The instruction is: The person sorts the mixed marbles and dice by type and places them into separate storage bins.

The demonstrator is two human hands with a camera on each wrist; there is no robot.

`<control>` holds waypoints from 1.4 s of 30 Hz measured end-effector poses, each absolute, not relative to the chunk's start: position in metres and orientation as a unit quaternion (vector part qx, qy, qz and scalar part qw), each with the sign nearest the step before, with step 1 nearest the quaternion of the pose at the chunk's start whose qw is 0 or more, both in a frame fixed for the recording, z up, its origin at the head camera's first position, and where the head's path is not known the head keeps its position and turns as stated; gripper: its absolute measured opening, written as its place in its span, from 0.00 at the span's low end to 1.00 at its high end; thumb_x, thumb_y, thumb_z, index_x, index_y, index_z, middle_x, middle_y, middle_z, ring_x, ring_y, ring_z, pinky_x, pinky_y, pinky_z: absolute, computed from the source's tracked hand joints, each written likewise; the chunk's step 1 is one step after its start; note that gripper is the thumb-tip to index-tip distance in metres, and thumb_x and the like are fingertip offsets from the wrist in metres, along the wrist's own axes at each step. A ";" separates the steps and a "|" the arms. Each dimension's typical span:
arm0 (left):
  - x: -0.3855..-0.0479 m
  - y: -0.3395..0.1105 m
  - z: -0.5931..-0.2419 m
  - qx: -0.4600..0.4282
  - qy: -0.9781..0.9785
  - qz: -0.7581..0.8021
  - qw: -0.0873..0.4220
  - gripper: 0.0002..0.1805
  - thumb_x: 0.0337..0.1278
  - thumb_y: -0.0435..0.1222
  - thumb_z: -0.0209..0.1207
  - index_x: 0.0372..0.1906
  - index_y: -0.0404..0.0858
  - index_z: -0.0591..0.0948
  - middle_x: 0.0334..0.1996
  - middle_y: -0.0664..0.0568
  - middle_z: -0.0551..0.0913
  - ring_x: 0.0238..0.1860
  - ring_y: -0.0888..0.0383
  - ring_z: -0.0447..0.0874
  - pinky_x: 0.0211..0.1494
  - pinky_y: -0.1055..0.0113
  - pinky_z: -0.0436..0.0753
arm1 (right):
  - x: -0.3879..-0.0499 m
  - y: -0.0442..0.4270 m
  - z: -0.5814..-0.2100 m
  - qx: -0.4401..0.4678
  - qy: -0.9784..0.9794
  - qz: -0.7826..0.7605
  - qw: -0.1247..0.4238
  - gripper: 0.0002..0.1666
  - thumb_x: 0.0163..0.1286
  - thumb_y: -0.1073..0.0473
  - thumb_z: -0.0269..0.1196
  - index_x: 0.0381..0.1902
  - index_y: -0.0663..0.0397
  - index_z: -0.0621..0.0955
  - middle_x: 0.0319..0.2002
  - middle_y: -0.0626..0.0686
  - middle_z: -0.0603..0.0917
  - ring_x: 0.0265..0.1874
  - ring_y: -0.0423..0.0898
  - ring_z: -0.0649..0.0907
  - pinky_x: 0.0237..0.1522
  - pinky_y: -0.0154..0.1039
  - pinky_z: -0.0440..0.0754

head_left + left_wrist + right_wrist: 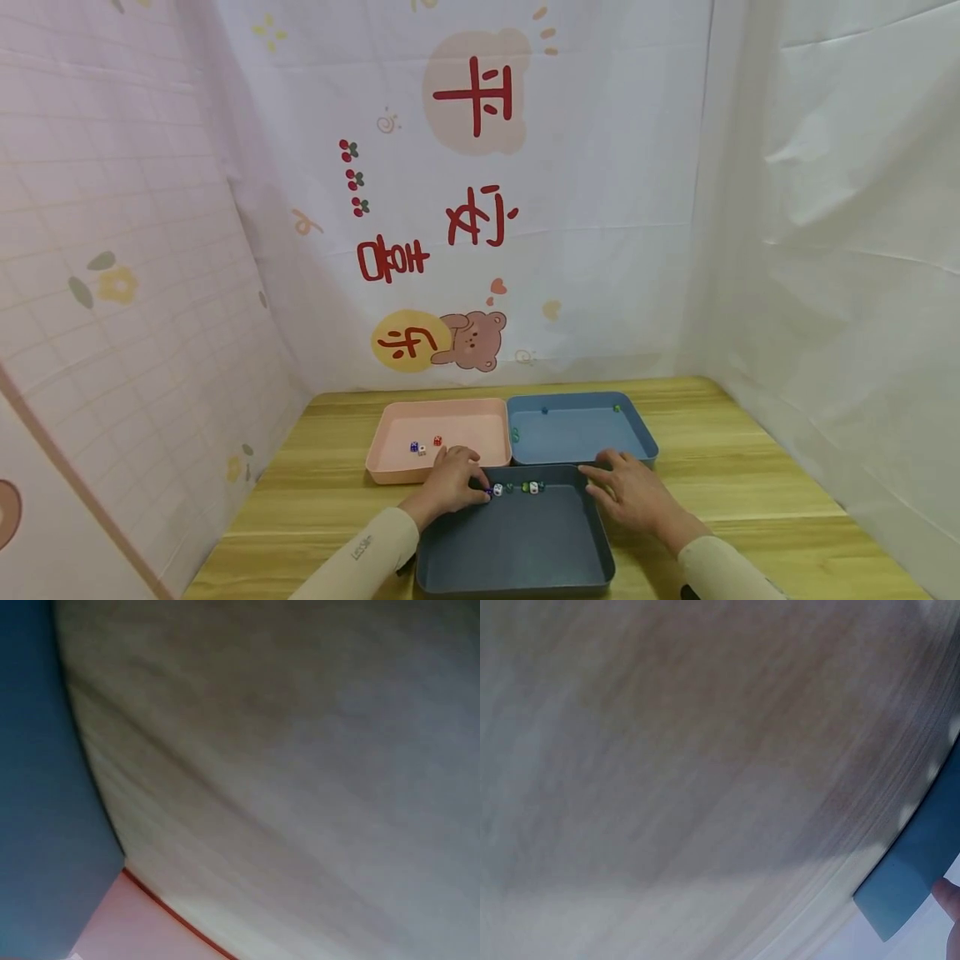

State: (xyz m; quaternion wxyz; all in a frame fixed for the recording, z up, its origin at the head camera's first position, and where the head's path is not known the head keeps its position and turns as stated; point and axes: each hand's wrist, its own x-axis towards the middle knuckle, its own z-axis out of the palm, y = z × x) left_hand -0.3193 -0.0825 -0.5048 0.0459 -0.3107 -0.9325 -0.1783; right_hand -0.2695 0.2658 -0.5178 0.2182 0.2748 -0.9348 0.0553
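Observation:
Along the far edge of the dark grey tray [517, 542] lies a row of small dice. My left hand [452, 483] reaches over its far left corner, thumb and index finger around a dark blue die [488, 492] at the row's left end. Beside that die are a white die [498, 490] and a green die [509, 488]. Further right sit a yellow-green die [526, 487], another white die [534, 487] and a small green one [542, 486]. My right hand [626, 492] is at the tray's far right corner, fingers extended, holding no visible die.
Behind on the left stands a pink tray [457, 412] with a blue die [414, 447], a white die [422, 450] and a red die [438, 441]. A blue tray [577, 425] beside it holds several small dice. Wooden table [750, 483] surrounds them; printed cloth [600, 208] hangs behind.

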 end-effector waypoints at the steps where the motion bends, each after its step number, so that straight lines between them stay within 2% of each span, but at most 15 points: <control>1: -0.319 -0.083 -0.505 -0.311 -0.932 -0.181 0.047 0.05 0.49 0.43 0.74 0.30 0.48 0.89 0.55 0.44 0.78 0.62 0.44 0.69 0.69 0.34 0.53 | -0.270 0.266 -0.518 0.273 -0.936 0.055 0.217 0.20 0.73 0.47 0.60 0.58 0.45 0.84 0.49 0.56 0.79 0.44 0.56 0.80 0.45 0.56 0.79; 10: -0.319 -0.086 -0.501 -0.301 -0.926 -0.222 0.047 0.05 0.49 0.42 0.74 0.29 0.46 0.88 0.55 0.42 0.77 0.61 0.42 0.68 0.70 0.37 0.54 | -0.269 0.265 -0.515 0.273 -0.938 0.053 0.206 0.20 0.74 0.47 0.59 0.59 0.44 0.83 0.50 0.56 0.79 0.45 0.56 0.80 0.46 0.56 0.79; 18: -0.326 -0.092 -0.498 -0.300 -0.920 -0.245 0.058 0.05 0.49 0.43 0.73 0.27 0.50 0.87 0.54 0.41 0.77 0.60 0.41 0.69 0.68 0.37 0.55 | -0.267 0.267 -0.517 0.280 -0.934 0.052 0.218 0.20 0.73 0.47 0.60 0.58 0.44 0.83 0.49 0.56 0.79 0.42 0.55 0.80 0.43 0.56 0.79; 30: -0.332 -0.104 -0.480 -0.272 -0.920 -0.270 0.077 0.03 0.48 0.39 0.71 0.28 0.47 0.88 0.55 0.38 0.78 0.59 0.38 0.69 0.63 0.37 0.62 | -0.268 0.265 -0.517 0.278 -0.934 0.058 0.217 0.20 0.74 0.46 0.58 0.59 0.44 0.83 0.50 0.56 0.79 0.43 0.55 0.80 0.44 0.57 0.79; 42: -0.339 -0.106 -0.481 -0.256 -0.924 -0.274 0.082 0.04 0.49 0.41 0.71 0.27 0.51 0.86 0.56 0.41 0.77 0.59 0.39 0.69 0.61 0.36 0.62 | -0.268 0.265 -0.516 0.275 -0.938 0.055 0.204 0.20 0.74 0.47 0.58 0.59 0.44 0.83 0.50 0.57 0.78 0.43 0.55 0.80 0.45 0.56 0.79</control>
